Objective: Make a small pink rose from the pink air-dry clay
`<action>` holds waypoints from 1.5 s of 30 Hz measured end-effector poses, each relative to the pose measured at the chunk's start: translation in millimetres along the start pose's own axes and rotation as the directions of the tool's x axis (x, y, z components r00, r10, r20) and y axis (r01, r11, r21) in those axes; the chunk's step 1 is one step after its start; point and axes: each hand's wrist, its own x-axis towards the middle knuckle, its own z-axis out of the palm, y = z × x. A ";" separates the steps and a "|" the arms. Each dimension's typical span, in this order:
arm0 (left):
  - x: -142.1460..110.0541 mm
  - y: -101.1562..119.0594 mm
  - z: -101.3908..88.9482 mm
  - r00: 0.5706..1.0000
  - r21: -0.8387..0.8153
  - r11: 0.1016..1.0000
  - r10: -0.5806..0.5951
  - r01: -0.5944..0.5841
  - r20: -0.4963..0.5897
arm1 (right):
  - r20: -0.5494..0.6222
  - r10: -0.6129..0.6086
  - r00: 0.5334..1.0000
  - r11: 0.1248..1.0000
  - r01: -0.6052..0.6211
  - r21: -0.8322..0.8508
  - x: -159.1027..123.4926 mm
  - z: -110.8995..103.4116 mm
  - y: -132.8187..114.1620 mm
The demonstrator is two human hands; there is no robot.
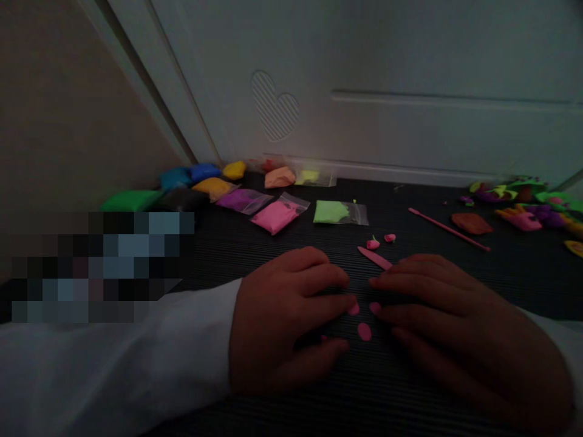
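Three pink discs (364, 332) lie on the dark ridged surface (368, 394) between left hand (282, 321) and right hand (464, 331), both loosely spread, each at one disc; coloured packets (276, 216) behind, then white panel (387, 48) with heart relief (276, 112), brownish wall (54, 121) left.

Your counter (364, 388): matt, finely ribbed. Pink discs (364, 331) on it: smooth, matt, clay-like. From those, your flat pink tool (374, 258) at 12 o'clock looks like smooth plastic; pink-filled bag (279, 213) at 11, clear glossy plastic; your left sleeve (182, 346) at 9, matt cloth.
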 end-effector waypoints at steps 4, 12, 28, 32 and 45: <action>-0.3 0.2 -0.6 1.000 -0.008 1.000 0.008 -0.008 -0.026 | 0.015 0.004 1.000 1.000 -0.004 0.005 -0.2 -0.1 0.1; 0.8 0.5 -2.5 1.000 -0.005 1.000 0.022 -0.022 -0.016 | 0.008 0.005 1.000 1.000 -0.005 0.017 0.3 -0.9 -0.2; 0.3 0.6 -1.5 0.999 -0.010 0.999 0.037 -0.037 0.004 | 0.030 0.009 1.000 1.000 -0.009 0.014 1.3 -1.2 0.1; -0.2 0.0 -0.5 0.999 -0.013 0.999 0.033 -0.033 0.001 | 0.030 0.015 0.999 1.000 -0.015 0.010 1.4 -1.6 -0.4; -0.1 -0.6 0.3 1.000 0.005 1.000 0.019 -0.019 0.015 | 0.037 0.021 0.999 0.999 -0.023 0.047 1.0 -0.4 0.3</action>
